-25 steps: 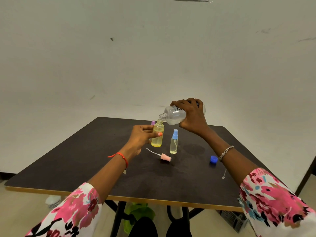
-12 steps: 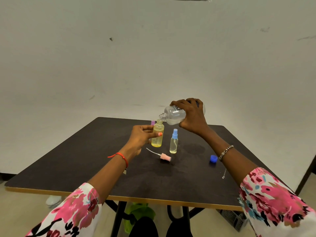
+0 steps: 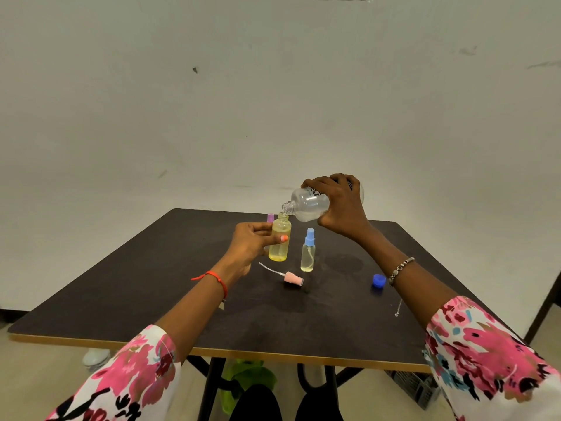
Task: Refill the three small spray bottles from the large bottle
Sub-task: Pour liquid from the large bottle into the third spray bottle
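Bench (image 3: 127, 287): dark square top with a pale wood edge, carrying all loose items.
Right hand (image 3: 343, 208): raised above the far middle of the bench, wrapped around the large bottle from above; a beaded bracelet on the wrist.
Left hand (image 3: 252, 243): fingers and thumb closed on the yellow spray bottle at mid-height; a red thread on the wrist.
Large bottle (image 3: 308, 203): clear plastic, uncapped, tipped nearly level with the neck pointing left and down — its mouth just above the open neck of the yellow spray bottle.
Yellow spray bottle (image 3: 280, 241): upright on the bench, top off, yellowish liquid inside.
Blue-topped spray bottle (image 3: 308, 252): upright just right of the yellow one, apart from it, sprayer fitted, a little pale liquid at the bottom.
Purple-topped bottle (image 3: 270, 217): behind the left hand — only its cap shows.
Pink sprayer top (image 3: 293, 278): lying on its side nearer the viewer than the two bottles, thin white tube pointing left.
Blue cap (image 3: 378, 280): resting on the bench to the right, below the right forearm.
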